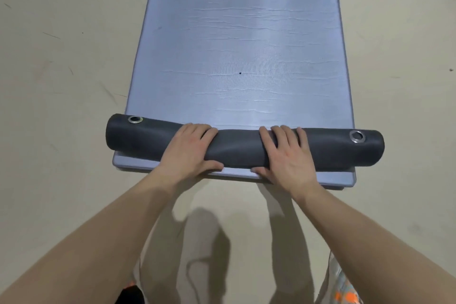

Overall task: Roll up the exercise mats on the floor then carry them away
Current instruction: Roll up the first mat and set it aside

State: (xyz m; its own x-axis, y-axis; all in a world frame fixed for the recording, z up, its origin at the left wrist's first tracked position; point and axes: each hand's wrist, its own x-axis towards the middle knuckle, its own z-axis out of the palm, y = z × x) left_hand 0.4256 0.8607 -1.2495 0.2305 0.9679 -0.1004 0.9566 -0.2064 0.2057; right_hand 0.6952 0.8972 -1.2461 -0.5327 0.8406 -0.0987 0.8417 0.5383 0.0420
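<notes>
Early: mat [241, 44] one turn in, rest flat on floor [61, 81]. Left hand [190, 148], right hand [283, 153]: grip wrapped round roll [237, 150]. Carry pending.

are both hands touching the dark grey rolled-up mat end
Touching. Head view shows left hand and right hand wrapped over the dark grey rolled-up mat end, fingers curved across it.

Two bare hands and forearms, with scraps of clothing at the bottom edge.
The left hand [190, 153] and right hand [283, 155] lead into unsleeved forearms [103, 237]; light fabric [345, 291] with orange and teal blotches shows low right, a black patch [129, 295] with an orange fleck low left.
</notes>
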